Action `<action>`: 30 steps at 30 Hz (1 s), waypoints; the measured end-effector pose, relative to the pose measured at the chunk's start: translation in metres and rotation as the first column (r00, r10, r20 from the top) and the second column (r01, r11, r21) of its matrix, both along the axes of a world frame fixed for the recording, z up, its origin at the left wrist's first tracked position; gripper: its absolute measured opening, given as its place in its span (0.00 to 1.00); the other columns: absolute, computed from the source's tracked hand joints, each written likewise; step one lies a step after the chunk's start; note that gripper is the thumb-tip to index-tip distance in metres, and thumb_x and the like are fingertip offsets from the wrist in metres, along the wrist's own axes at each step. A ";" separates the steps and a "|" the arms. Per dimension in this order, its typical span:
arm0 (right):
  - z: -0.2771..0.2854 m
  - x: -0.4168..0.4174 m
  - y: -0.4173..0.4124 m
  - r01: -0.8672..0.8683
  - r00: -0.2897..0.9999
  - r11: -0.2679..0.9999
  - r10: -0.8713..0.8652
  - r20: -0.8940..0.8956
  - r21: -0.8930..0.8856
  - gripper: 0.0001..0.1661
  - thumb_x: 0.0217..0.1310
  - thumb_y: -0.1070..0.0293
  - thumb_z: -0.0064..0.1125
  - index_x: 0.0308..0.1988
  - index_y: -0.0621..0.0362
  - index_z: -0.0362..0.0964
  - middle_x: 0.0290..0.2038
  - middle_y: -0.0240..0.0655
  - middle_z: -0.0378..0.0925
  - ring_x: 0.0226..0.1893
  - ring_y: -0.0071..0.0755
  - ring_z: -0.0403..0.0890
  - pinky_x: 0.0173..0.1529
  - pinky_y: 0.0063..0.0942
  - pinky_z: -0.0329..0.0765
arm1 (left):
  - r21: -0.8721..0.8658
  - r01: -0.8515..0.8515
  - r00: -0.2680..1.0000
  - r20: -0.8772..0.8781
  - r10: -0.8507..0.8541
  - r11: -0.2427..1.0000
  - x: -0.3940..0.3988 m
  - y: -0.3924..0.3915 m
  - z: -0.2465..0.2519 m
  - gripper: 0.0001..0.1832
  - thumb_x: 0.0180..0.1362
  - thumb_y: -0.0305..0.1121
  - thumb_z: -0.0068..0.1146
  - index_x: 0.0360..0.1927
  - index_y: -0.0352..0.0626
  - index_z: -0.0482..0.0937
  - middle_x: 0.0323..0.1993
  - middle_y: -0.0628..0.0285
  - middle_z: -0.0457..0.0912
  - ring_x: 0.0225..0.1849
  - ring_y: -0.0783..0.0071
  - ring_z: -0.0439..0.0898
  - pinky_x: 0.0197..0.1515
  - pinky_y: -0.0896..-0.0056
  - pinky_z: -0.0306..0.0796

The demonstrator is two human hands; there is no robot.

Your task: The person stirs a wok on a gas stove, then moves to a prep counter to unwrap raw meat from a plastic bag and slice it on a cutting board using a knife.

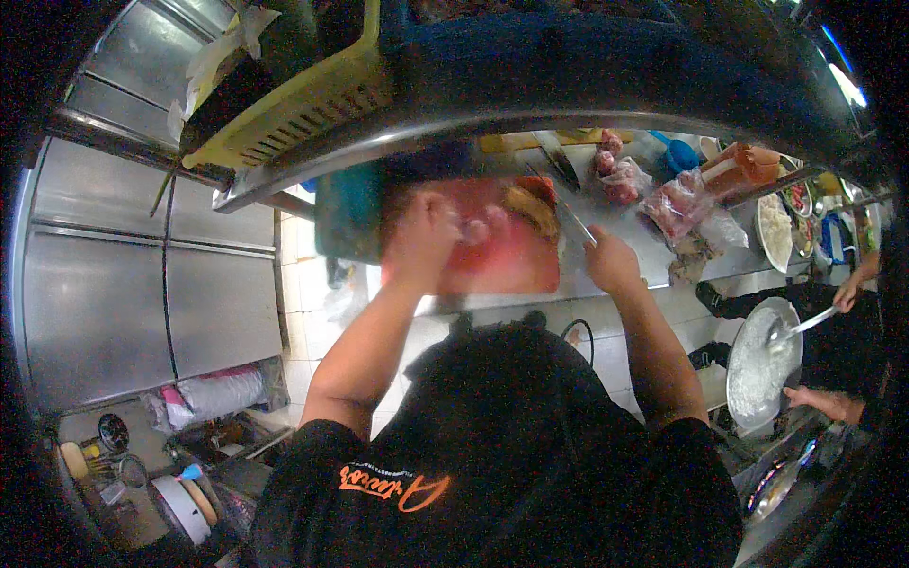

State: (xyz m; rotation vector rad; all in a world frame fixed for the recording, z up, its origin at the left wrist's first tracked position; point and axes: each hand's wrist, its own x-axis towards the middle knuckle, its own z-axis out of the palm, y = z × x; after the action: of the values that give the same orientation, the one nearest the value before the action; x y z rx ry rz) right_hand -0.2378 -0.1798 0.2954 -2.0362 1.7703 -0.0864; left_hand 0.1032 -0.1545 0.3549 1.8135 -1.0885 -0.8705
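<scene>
My right hand (614, 261) grips a knife (579, 222), its blade slanting up and left past the right side of a red cutting board (525, 266). Over the left part of the board is my left hand (428, 231), blurred by motion; whether its fingers hold anything is unclear. Close to its fingertips lies a small pale pink piece (474, 228), apparently meat. A brownish-yellow lump (531, 207), too blurred to name, rests at the board's upper right. Behind the board a second, wide-bladed knife (557, 162) lies on the metal counter (579, 273).
A metal shelf edge (454, 124) crosses above the counter, with a yellow plastic basket (305, 106) on it. A teal bin (348, 213) stands left. Rightward are bagged meat (678, 202), a blue dipper (680, 155) and an orange pitcher (749, 167). A co-worker holds a large bowl (756, 376) at right.
</scene>
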 end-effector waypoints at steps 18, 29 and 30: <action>-0.002 0.014 0.052 0.144 0.905 0.982 -0.181 0.384 0.123 0.13 0.72 0.63 0.53 0.48 0.60 0.75 0.33 0.54 0.83 0.34 0.64 0.83 0.39 0.47 0.78 | 0.464 -0.065 0.686 0.664 -0.298 0.884 0.213 0.115 -0.007 0.28 0.68 0.49 0.55 0.63 0.39 0.77 0.51 0.40 0.85 0.55 0.42 0.82 0.59 0.48 0.75; 0.006 0.093 0.120 0.273 0.907 0.959 -0.282 0.314 0.074 0.18 0.68 0.58 0.57 0.46 0.61 0.80 0.43 0.55 0.85 0.47 0.60 0.85 0.53 0.48 0.79 | -0.053 0.787 0.538 0.547 -0.642 0.614 0.007 0.008 -0.065 0.17 0.60 0.39 0.61 0.50 0.44 0.85 0.59 0.53 0.81 0.60 0.48 0.76 0.63 0.49 0.70; 0.017 0.104 0.125 0.332 0.914 0.927 -0.362 0.184 0.174 0.19 0.69 0.57 0.55 0.46 0.61 0.80 0.43 0.55 0.84 0.47 0.61 0.84 0.54 0.50 0.78 | -0.043 0.826 0.463 0.621 -0.633 0.562 0.008 -0.004 -0.089 0.17 0.60 0.38 0.60 0.51 0.44 0.85 0.62 0.53 0.79 0.63 0.47 0.73 0.65 0.48 0.68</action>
State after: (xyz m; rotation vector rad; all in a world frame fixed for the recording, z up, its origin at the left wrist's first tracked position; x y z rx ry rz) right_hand -0.1335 -0.0548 0.3120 -1.5337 1.9212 -0.2706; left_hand 0.1111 -0.1587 0.2659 1.2369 -2.3866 -0.5399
